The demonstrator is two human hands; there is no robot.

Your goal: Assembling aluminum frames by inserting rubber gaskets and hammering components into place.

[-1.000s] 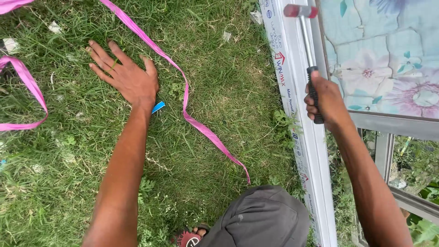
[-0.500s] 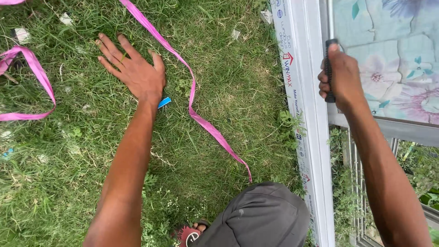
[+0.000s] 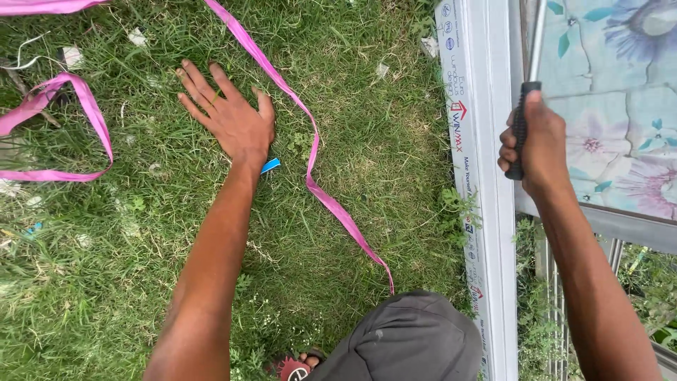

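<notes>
My left hand [image 3: 229, 116] lies flat on the grass with its fingers spread, holding nothing. A small blue piece [image 3: 270, 166] peeks out beside its wrist. My right hand [image 3: 534, 137] is closed around the black grip of a hammer [image 3: 525, 106]; the metal shaft runs up out of the picture and the head is out of view. The hammer is held over a white window frame profile [image 3: 483, 162], next to a floral-patterned panel [image 3: 613, 106].
A pink ribbon [image 3: 310, 162] snakes across the grass just right of my left hand, and another loop [image 3: 84, 127] lies at the left. My grey-trousered knee [image 3: 405, 346] and a sandal [image 3: 293, 367] are at the bottom. Metal bars [image 3: 564, 296] show at lower right.
The hammer has swung upward: its red-and-white head was visible a second ago and is now out of the picture. My right hand moved slightly. My left hand stayed planted on the grass.
</notes>
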